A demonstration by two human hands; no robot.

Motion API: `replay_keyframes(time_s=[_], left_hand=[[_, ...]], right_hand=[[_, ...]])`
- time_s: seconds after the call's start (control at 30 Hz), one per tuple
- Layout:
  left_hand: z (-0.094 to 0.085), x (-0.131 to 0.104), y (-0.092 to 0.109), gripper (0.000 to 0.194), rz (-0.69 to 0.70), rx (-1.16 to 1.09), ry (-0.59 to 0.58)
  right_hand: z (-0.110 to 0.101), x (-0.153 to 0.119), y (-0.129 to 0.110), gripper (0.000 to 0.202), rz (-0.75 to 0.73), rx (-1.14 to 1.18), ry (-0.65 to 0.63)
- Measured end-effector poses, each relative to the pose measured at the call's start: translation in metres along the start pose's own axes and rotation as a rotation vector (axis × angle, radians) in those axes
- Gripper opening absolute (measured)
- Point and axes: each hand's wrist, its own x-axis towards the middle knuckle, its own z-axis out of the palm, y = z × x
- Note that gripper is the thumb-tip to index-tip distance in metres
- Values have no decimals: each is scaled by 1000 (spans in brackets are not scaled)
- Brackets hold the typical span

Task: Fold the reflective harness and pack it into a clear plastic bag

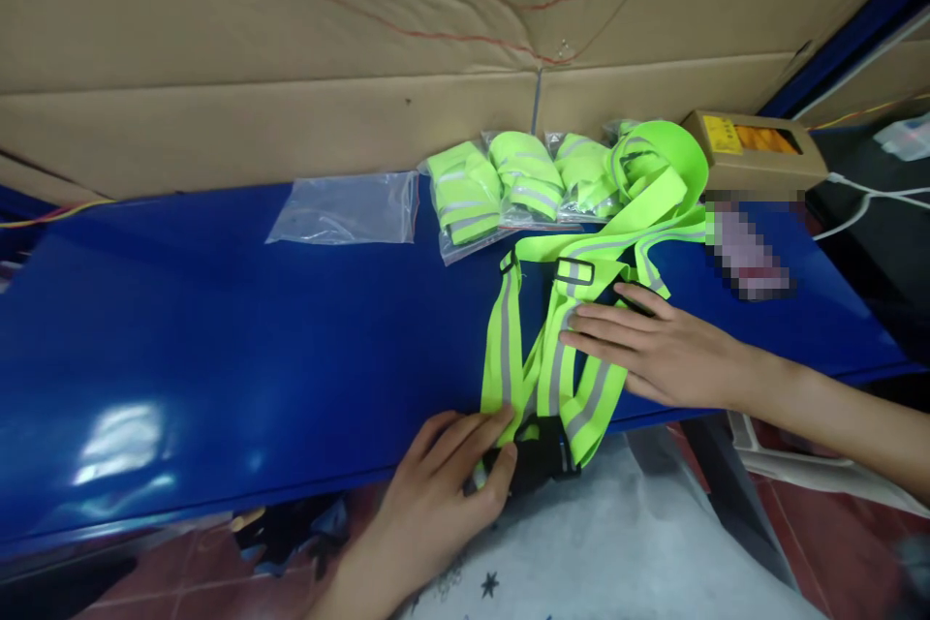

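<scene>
A neon-yellow reflective harness (503, 339), its straps striped in grey, spreads over the front edge of the blue table. My left hand (447, 475) has its fingers and thumb closed around the lower end of the straps, beside a black piece (542, 455) of the harness that hangs at the edge. Higher up, my right hand (654, 344) lies with fingers stretched out on the straps. Next to its fingertips is a black slide buckle (574, 271). One strap runs back to a loose neon roll (658, 165).
Several bagged neon bundles (465, 189) stand along the cardboard backing (276, 126). A clear plastic bag (349, 208) lies left of them on the blue table (218, 329). At the right are a cardboard box (806, 160), a blurred-out object (752, 252) and white cables (864, 203).
</scene>
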Motion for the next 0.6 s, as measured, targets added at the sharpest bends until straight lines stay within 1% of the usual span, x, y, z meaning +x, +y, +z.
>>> replay_keyframes(time_s=[0.1, 0.13, 0.17, 0.2, 0.23, 0.33, 0.4, 0.47, 0.5, 0.6], left_hand=[[2, 7, 6, 22, 8, 42, 14], [3, 9, 8, 20, 14, 57, 21], [4, 11, 10, 18, 21, 68, 27], [5, 13, 12, 17, 29, 77, 34], [6, 14, 13, 16, 37, 81, 35], [9, 16, 15, 16, 34, 77, 30], [10, 17, 16, 18, 33, 72, 16], [10, 19, 17, 19, 36, 67, 17], [11, 20, 17, 19, 38, 62, 24], [13, 22, 18, 17, 42, 31, 53]], right_hand=[[-14, 0, -11, 89, 59, 151, -109], [-16, -3, -16, 94, 70, 159, -110], [-15, -7, -21, 94, 80, 147, -83], [-12, -13, -27, 90, 100, 122, -34], [-6, -21, -33, 82, 134, 92, 32], [15, -46, -51, 44, 311, 55, 249], [26, -59, -60, 34, 446, 107, 341], [31, -63, -64, 33, 518, 162, 379], [31, -61, -64, 34, 525, 169, 371], [26, -49, -59, 44, 496, 116, 275]])
